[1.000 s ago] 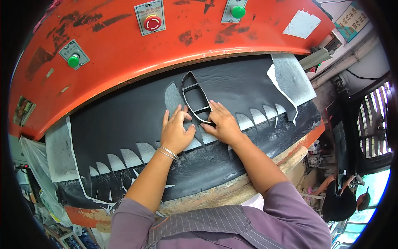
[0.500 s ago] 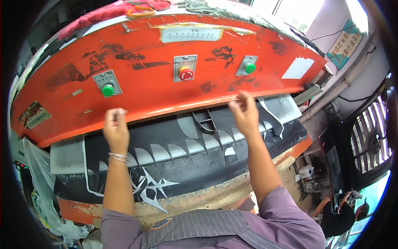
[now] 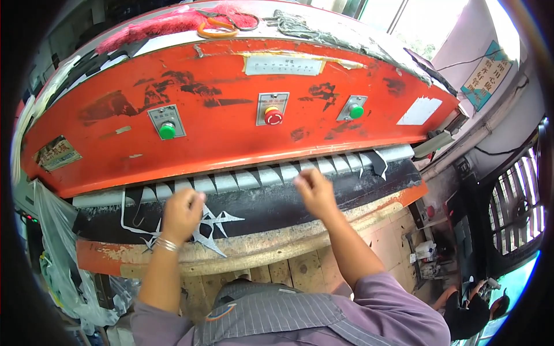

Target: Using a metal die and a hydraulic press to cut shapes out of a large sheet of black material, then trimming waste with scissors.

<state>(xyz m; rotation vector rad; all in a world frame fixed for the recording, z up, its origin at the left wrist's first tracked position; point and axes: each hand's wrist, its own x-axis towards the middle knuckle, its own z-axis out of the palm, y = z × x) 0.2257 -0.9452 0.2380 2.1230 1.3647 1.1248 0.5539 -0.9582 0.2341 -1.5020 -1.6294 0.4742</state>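
My left hand (image 3: 183,214) hovers above the left part of the black bed, beside spiky white-and-dark scraps (image 3: 209,230). Its fingers are curled in, and nothing shows in them. Farther right, my right hand (image 3: 316,194) hangs over the bed with bent fingers, and I see nothing in it either. Just beyond both hands, a black sheet (image 3: 245,177) with a row of curved, pointed cutouts lies on a pale board (image 3: 95,199). Most of the sheet is hidden under the red press beam (image 3: 219,138).
The beam carries two green buttons (image 3: 167,131) and a red stop button (image 3: 273,116). Orange-handled scissors (image 3: 216,29) and pink fabric (image 3: 156,30) lie on top. A worn front ledge (image 3: 277,245) borders the bed. At the right, another person (image 3: 470,311) works.
Both hands have come back from the beam toward me, and their fingers are more curled. The beam now covers more of the sheet and hides the cutting die seen earlier. My view has shifted.
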